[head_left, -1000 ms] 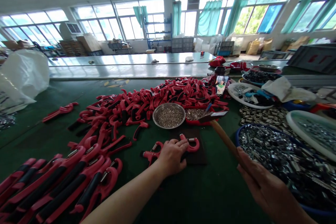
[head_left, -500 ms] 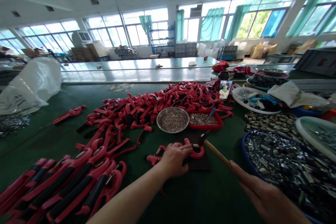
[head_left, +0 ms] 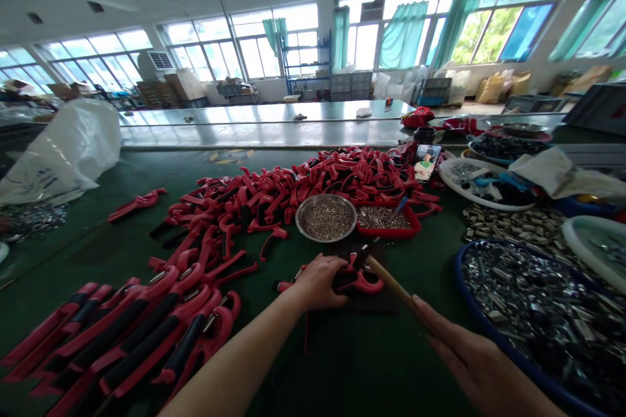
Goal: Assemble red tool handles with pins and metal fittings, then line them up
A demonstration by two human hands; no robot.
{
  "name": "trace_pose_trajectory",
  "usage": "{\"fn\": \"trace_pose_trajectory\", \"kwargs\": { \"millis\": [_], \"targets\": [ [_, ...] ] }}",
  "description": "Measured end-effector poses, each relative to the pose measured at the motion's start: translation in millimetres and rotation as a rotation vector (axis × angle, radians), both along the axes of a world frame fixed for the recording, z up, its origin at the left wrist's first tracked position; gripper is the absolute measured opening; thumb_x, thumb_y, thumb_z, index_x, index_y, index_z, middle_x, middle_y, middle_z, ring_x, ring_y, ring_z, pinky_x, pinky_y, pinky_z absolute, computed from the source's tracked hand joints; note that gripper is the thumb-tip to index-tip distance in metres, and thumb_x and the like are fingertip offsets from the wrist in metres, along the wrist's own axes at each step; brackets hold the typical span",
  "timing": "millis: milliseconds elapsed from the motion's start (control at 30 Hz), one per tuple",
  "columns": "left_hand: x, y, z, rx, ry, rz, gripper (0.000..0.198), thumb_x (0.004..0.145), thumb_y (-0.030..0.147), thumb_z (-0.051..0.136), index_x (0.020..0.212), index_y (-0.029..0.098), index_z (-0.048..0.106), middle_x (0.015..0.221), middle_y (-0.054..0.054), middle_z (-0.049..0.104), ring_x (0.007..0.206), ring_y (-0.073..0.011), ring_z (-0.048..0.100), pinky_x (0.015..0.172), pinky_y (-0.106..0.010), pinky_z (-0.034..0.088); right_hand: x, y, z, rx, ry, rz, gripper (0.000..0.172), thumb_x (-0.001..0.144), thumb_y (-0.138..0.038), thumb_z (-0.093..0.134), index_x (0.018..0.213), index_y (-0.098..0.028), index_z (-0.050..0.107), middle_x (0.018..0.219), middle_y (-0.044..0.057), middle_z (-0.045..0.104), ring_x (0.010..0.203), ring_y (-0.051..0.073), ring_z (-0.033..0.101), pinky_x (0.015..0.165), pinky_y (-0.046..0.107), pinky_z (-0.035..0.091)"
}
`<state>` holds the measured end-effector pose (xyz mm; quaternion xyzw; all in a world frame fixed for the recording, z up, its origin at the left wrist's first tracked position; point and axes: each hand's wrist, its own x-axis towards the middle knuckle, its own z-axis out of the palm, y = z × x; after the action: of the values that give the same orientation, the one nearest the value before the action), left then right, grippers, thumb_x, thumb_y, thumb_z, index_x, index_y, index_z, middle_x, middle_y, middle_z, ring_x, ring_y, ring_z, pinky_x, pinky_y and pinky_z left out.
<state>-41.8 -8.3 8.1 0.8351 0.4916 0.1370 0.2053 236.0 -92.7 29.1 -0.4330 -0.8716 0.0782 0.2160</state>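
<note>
My left hand [head_left: 317, 281] presses down on a red wrench-shaped tool [head_left: 359, 281] lying on a dark mat [head_left: 376, 301], fingers closed over its middle. My right hand [head_left: 476, 365] grips the wooden handle of a hammer [head_left: 391, 281]. The hammer's dark head rests low over the tool's jaw. Just beyond the mat stand a round steel bowl of small metal parts [head_left: 327, 217] and a red tray of small parts [head_left: 388, 220].
A big heap of red-and-black tools [head_left: 313, 186] covers the green table's middle, and a row of them [head_left: 127, 339] lies at my near left. Blue basins of metal parts [head_left: 533, 300] stand right, a phone [head_left: 426, 163] behind, a white bag [head_left: 63, 150] far left.
The hammer came down from a raised position above the red tray onto the tool under my left hand. My left hand stayed on the tool.
</note>
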Motion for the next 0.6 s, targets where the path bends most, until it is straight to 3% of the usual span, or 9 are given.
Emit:
{"fn": "trace_pose_trajectory", "kwargs": {
  "millis": [100, 167, 333, 500, 600],
  "targets": [
    [-1.8, 4.8, 0.8, -0.018, -0.006, -0.027, 0.069, 0.057, 0.041, 0.068, 0.12, 0.021, 0.048, 0.121, -0.006, 0.054, 0.11, -0.0242, 0.049, 0.105, -0.042, 0.023, -1.3, -0.9, 5.8, 0.131, 0.12, -0.053, 0.063, 0.085, -0.017, 0.044, 0.141, -0.027, 0.015, 0.131, 0.004, 0.046, 0.108, 0.018, 0.053, 0.088, 0.024, 0.046],
    [-2.9, 6.8, 0.6, -0.012, -0.009, -0.029, 0.07, 0.058, 0.04, 0.068, 0.121, 0.02, 0.047, 0.121, -0.006, 0.054, 0.111, -0.0241, 0.049, 0.105, -0.042, 0.023, -0.8, 0.0, 4.8, 0.182, 0.148, -0.051, 0.065, 0.085, -0.014, 0.043, 0.141, -0.028, 0.013, 0.13, 0.004, 0.047, 0.106, 0.017, 0.055, 0.086, 0.023, 0.048],
    [-3.9, 6.7, 0.7, -0.025, 0.006, -0.047, 0.069, 0.058, 0.039, 0.068, 0.121, 0.021, 0.047, 0.121, -0.007, 0.054, 0.111, -0.0242, 0.049, 0.104, -0.041, 0.025, 6.9, 5.5, 1.2, -0.088, 0.017, 0.002, 0.055, 0.086, -0.016, 0.04, 0.138, -0.025, 0.025, 0.124, 0.002, 0.053, 0.106, 0.016, 0.054, 0.085, 0.022, 0.048],
    [-4.7, 6.2, 1.2, -0.024, 0.007, -0.048, 0.071, 0.058, 0.041, 0.068, 0.122, 0.021, 0.046, 0.125, -0.007, 0.051, 0.115, -0.0251, 0.045, 0.105, -0.042, 0.023, 10.9, -3.9, -0.9, 0.116, 0.139, -0.073, 0.062, 0.084, -0.018, 0.045, 0.14, -0.027, 0.019, 0.133, 0.003, 0.042, 0.11, 0.019, 0.051, 0.089, 0.025, 0.045],
    [-5.5, 8.1, 2.7, -0.029, 0.018, -0.051, 0.07, 0.058, 0.04, 0.068, 0.121, 0.021, 0.047, 0.123, -0.007, 0.052, 0.113, -0.0251, 0.046, 0.102, -0.04, 0.029, 8.2, -6.5, -9.2, 0.001, 0.111, -0.02, 0.057, 0.085, -0.016, 0.041, 0.139, -0.026, 0.023, 0.127, 0.004, 0.049, 0.105, 0.018, 0.055, 0.085, 0.025, 0.048]
  ]
}}
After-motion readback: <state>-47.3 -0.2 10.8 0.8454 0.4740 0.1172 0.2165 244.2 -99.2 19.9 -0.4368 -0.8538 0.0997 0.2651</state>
